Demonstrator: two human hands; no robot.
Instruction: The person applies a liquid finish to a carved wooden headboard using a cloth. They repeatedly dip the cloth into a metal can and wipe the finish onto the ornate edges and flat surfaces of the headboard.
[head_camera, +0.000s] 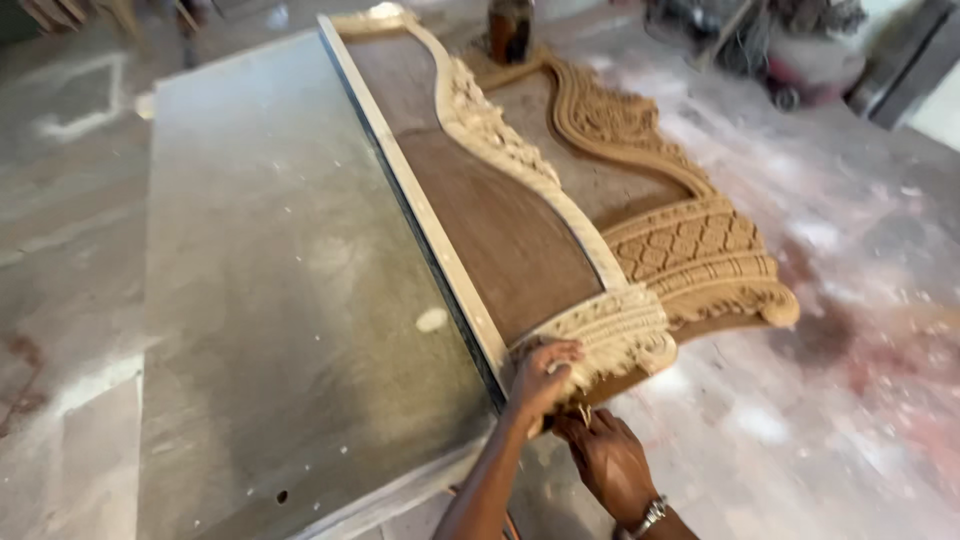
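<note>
a long carved wooden panel (520, 230) lies flat, running from the near middle to the far middle. it has a flat brown centre, a pale ornate carved border along its curved right side, and a straight pale strip along its left edge.

carved panel (560, 215): pale cream floral scrollwork over a plain brown field; the tan piece behind (690, 245) bore a diamond lattice and ribbed bands. work table (270, 280) was dull grey, pale-spotted. floor (850, 400) was grey, blotched white and reddish. wristwatch (650, 515) was silver.
</note>
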